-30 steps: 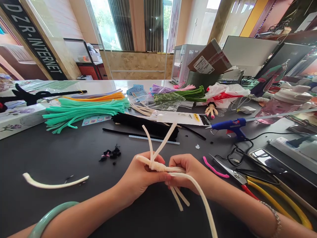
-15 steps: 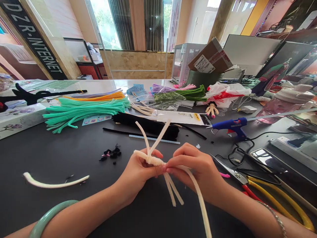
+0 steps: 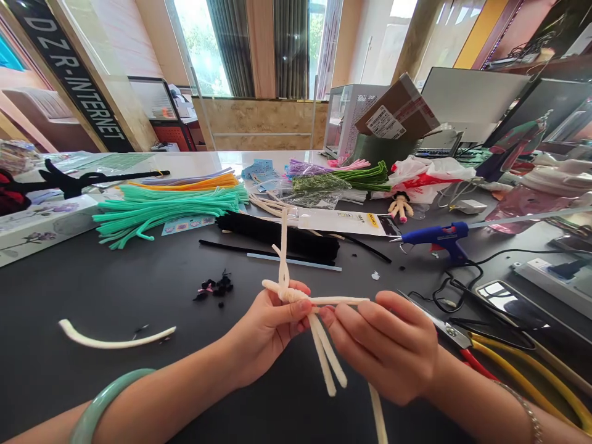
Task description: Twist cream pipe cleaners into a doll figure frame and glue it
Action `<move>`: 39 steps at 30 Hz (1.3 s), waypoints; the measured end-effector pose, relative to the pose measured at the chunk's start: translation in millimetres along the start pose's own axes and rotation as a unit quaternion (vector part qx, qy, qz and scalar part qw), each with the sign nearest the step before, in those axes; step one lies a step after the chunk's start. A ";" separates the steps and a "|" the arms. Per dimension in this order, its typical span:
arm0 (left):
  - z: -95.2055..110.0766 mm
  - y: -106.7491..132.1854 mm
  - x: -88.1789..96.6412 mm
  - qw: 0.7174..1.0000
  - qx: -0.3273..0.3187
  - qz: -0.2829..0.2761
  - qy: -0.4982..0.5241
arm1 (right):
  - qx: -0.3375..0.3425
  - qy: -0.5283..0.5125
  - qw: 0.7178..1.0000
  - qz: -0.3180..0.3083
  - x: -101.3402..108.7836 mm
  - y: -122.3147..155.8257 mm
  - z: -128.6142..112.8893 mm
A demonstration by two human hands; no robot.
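Observation:
My left hand grips a knot of twisted cream pipe cleaners between thumb and fingers. Strands of the bundle stick up and down from the knot, and one runs sideways towards my right hand. That hand's fingers hold this strand, which passes behind them and reappears below, hanging towards the bottom of the picture. A loose curved cream pipe cleaner lies on the dark tabletop to the left of my hands.
Small black pieces lie beyond my left hand. Black pipe cleaners, teal pipe cleaners and a blue glue gun lie further back. Scissors and yellow-handled pliers sit to the right.
My right hand has moved right and drawn the sideways strand tighter around the knot. The upper strands now stand closer together, and the long strand below is mostly behind my right hand.

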State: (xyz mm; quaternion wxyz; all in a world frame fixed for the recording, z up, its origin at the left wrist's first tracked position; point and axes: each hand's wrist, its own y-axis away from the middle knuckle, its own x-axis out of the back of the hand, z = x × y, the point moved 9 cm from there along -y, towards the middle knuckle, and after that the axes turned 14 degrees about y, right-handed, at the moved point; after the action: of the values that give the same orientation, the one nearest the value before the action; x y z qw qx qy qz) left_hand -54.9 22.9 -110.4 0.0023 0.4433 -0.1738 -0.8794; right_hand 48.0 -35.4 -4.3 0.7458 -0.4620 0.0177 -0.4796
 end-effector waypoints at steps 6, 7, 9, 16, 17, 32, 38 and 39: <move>-3.4 0.3 -0.3 0.999 0.017 -0.018 0.042 | -0.025 0.049 0.997 -0.062 -12.8 2.4 -1.1; -3.0 0.3 0.3 0.999 0.017 -0.017 0.049 | -0.036 0.036 0.997 -0.058 -13.0 2.4 -0.6; -1.4 0.3 1.8 0.998 0.013 -0.009 0.057 | -0.066 -0.005 0.996 -0.053 -15.0 2.9 2.0; 2.9 -1.3 -2.3 0.997 -0.010 -0.026 0.066 | -0.196 -0.190 0.959 -0.075 -34.0 7.1 17.7; 2.4 -1.5 -3.7 0.997 -0.009 -0.033 0.062 | -0.215 -0.208 0.950 -0.083 -36.9 7.6 19.6; -25.0 11.8 -15.3 0.954 0.191 -0.113 -0.203 | -0.529 -0.418 0.722 -0.153 -75.3 49.7 58.0; -14.9 53.6 -41.6 0.865 0.311 -0.199 -0.341 | -0.553 -0.444 0.682 -0.179 -79.6 55.7 55.8; -4.3 50.6 -46.7 0.878 0.268 -0.183 -0.351 | -0.550 -0.445 0.685 -0.175 -79.2 55.4 55.6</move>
State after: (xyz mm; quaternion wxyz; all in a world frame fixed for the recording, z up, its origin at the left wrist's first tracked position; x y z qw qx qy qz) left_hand -30.8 -18.6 -60.8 -0.3390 0.1135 -0.3077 -0.8818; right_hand 70.1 66.2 -44.6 0.1807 -0.9431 -0.1371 -0.2430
